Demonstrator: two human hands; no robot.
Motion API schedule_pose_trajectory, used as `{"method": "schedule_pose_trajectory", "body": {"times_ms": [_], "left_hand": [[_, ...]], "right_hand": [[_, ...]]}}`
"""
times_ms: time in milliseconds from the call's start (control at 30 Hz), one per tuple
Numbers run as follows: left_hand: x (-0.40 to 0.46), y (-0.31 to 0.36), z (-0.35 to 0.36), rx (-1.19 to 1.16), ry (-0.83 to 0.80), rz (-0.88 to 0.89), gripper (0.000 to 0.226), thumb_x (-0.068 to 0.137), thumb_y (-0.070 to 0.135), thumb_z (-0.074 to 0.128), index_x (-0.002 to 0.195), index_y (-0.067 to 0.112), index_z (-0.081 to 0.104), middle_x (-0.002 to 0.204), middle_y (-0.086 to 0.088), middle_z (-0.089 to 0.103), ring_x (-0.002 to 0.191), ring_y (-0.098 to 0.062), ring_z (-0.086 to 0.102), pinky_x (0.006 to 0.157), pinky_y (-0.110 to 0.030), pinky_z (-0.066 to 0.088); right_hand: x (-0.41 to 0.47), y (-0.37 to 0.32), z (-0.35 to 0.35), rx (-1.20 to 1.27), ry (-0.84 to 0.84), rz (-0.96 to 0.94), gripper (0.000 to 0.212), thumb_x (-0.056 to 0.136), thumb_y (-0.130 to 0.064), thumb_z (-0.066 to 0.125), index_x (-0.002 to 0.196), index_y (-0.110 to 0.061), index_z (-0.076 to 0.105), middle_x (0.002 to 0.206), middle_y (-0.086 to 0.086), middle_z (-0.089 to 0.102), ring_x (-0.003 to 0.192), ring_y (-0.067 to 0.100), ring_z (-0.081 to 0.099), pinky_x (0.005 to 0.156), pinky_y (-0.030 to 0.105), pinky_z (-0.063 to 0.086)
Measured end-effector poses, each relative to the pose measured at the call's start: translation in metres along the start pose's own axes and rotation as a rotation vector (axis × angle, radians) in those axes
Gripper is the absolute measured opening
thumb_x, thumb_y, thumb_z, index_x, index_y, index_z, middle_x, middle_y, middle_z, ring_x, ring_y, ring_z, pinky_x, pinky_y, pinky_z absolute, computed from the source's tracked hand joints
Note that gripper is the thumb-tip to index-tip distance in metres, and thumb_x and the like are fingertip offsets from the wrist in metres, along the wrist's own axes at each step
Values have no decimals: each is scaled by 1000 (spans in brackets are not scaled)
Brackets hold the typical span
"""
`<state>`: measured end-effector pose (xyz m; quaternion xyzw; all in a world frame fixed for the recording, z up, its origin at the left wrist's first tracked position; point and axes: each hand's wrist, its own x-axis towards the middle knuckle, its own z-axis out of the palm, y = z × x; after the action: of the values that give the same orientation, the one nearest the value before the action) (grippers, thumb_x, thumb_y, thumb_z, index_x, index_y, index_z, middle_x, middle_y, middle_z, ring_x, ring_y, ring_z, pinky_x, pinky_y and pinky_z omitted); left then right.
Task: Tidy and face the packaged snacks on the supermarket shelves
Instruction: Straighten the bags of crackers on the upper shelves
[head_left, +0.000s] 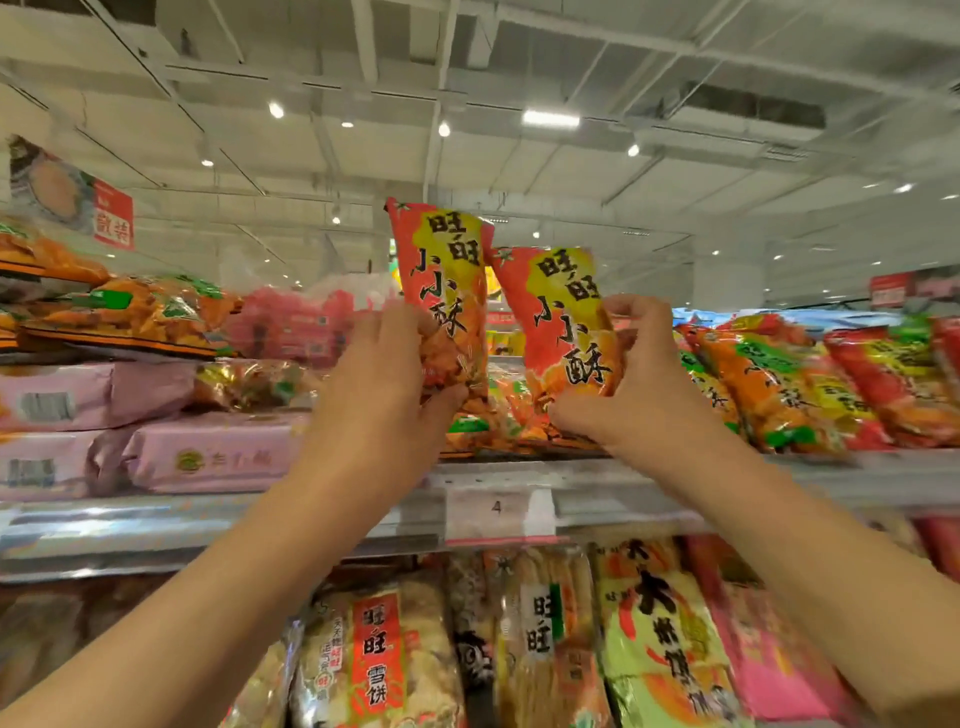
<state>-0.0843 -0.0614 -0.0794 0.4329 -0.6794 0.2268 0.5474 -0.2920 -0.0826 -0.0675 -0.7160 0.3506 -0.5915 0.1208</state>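
Two red packets printed 旺旺小小酥 are gripped upright above the shelf: the left packet by the left hand, the right packet by the right hand.

Open air above the top shelf; pink packs left and slanted red bags right crowd it.
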Motion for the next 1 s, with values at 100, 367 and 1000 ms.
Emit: {"method": "schedule_pose_trajectory", "body": {"times_ms": [100,367,1000], "left_hand": [[-7,37,37,-255,-11,21,70,78,15,79,129,33,34,103,20,45,93,10,47,75,-8,34],[-22,174,155,-404,-147,89,74,73,22,79,134,27,38,117,6,48,104,-14,49,79,-28,34],[9,393,339,-348,-205,-44,77,74,34,83,130,39,32,100,11,46,80,0,51,61,-20,35]], "right_hand": [[-30,18,-51,-69,92,32,94,56,-16,83,124,-43,24,102,-18,51,72,-10,61,51,4,42],[-99,76,-217,-161,183,143,86,67,-11,81,118,-58,30,101,-23,60,80,0,68,61,12,50],[-83,215,-475,-209,166,113,92,67,-22,85,138,-40,28,100,-38,47,88,-26,48,60,2,44]]}}
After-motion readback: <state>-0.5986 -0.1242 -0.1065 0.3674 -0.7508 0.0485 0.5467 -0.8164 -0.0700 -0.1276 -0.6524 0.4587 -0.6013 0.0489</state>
